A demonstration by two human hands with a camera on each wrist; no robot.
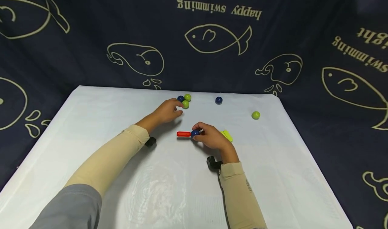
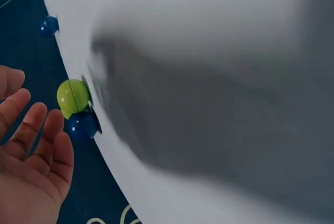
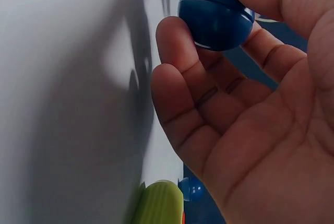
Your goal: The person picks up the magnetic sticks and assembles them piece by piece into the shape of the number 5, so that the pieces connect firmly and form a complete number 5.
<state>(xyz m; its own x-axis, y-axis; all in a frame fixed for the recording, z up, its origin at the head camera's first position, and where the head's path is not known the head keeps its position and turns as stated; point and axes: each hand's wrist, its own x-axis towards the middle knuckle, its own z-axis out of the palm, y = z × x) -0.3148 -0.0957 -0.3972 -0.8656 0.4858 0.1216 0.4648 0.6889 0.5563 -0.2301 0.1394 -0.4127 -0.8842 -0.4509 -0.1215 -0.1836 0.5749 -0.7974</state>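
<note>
My right hand (image 1: 210,135) pinches a glossy dark blue ball (image 3: 216,15) between thumb and fingertips, a little above the table. A red stick (image 1: 183,134) joins the ball and points left. Farther away, my left hand (image 1: 167,111) reaches over the table with relaxed fingers and nothing in them. Its index fingertip is right at the nearer lime green ball (image 1: 185,104). Grouped with that ball are another green ball (image 1: 187,97) and a blue ball (image 1: 180,98). In the left wrist view, my left palm (image 2: 31,172) faces the camera beside these balls.
Lime yellow sticks (image 1: 227,135) lie just right of my right hand and partly behind it. One blue ball (image 1: 219,100) sits near the table's back edge, and a green ball (image 1: 256,115) farther right. A dark curtain with fish drawings (image 1: 212,70) hangs behind the white table (image 1: 272,175).
</note>
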